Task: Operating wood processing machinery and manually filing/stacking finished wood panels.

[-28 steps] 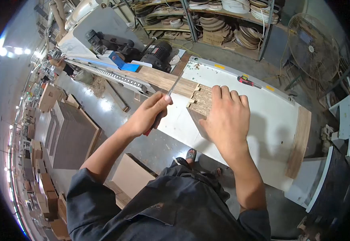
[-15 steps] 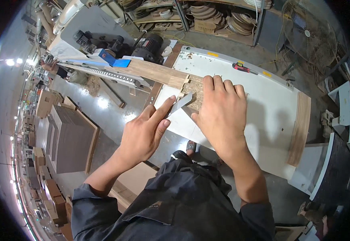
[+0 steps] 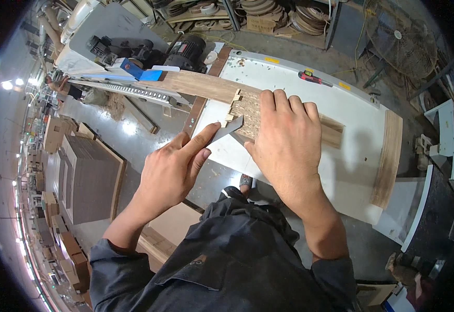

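Note:
My left hand (image 3: 170,167) is closed round a flat grey metal blade (image 3: 229,128), its index finger stretched along it. The blade's slanted tip touches the near left corner of a chipboard piece (image 3: 246,112). Thin pale jagged strips (image 3: 232,106) stick out along that piece's left edge. My right hand (image 3: 289,138) grips the chipboard from above, fingers over its far side and thumb on the near side. Under and beyond it lies a long wood-grain board (image 3: 201,87). Part of the chipboard is hidden under my right palm.
A white table (image 3: 336,182) bears a red and black tool (image 3: 315,78) at its far rim and a wood-grain strip (image 3: 388,156) at its right end. A machine with motors (image 3: 185,52) stands far left. Stacked grey panels (image 3: 91,182) are at left, a large fan (image 3: 397,39) far right.
My left hand and the blade have shifted slightly left and nearer, along the chipboard's left corner. The right hand still holds the piece; the whole view has moved a little.

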`<control>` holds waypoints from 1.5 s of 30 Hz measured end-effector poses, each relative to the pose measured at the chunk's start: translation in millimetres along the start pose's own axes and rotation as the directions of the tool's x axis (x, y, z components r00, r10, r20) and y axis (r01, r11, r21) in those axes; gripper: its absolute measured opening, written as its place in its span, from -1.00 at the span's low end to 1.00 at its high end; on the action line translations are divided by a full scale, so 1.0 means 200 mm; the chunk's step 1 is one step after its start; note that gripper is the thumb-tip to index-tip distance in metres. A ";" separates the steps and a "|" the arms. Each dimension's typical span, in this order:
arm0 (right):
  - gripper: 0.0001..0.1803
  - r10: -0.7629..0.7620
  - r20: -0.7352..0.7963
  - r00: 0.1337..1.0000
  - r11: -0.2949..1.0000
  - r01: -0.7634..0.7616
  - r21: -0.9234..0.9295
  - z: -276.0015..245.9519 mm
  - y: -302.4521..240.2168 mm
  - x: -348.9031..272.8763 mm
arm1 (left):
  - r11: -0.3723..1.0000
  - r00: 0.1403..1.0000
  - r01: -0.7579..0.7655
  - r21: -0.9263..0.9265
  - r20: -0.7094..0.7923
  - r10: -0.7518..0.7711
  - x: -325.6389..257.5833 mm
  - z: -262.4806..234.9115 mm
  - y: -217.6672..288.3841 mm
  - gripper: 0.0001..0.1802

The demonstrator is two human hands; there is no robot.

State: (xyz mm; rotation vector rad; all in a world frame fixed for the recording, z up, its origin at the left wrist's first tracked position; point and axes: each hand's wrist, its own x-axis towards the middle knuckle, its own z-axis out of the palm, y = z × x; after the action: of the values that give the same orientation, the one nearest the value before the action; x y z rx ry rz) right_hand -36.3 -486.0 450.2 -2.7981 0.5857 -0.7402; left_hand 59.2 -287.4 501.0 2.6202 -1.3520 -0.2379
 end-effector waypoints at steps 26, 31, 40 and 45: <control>-0.30 0.004 0.047 0.999 0.998 -0.001 -0.057 0.01 0.01 0.01 | 0.993 0.993 -0.114 -0.026 -0.017 0.113 0.32 -0.01 -0.11 -0.49; -0.31 0.017 0.027 0.999 0.998 -0.015 -0.056 0.01 0.00 0.01 | 0.991 0.992 -0.128 -0.028 -0.021 0.127 0.28 -0.01 -0.10 -0.48; -0.24 0.034 0.090 0.995 0.998 -0.029 -0.057 -0.01 0.03 0.05 | 0.984 0.985 -0.167 0.058 -0.043 0.170 0.42 -0.05 -0.10 -0.54; -0.13 0.105 0.139 0.985 0.990 -0.090 -0.113 -0.06 -0.01 0.11 | 0.970 0.961 -0.231 0.079 -0.136 0.240 0.55 0.03 -0.18 -0.53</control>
State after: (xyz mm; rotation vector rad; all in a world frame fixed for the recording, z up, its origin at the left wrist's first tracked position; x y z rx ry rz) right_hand -23.2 -494.2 470.1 -2.8640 0.7497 -0.4954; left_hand 148.9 -357.9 480.1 2.4376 -1.6245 0.0286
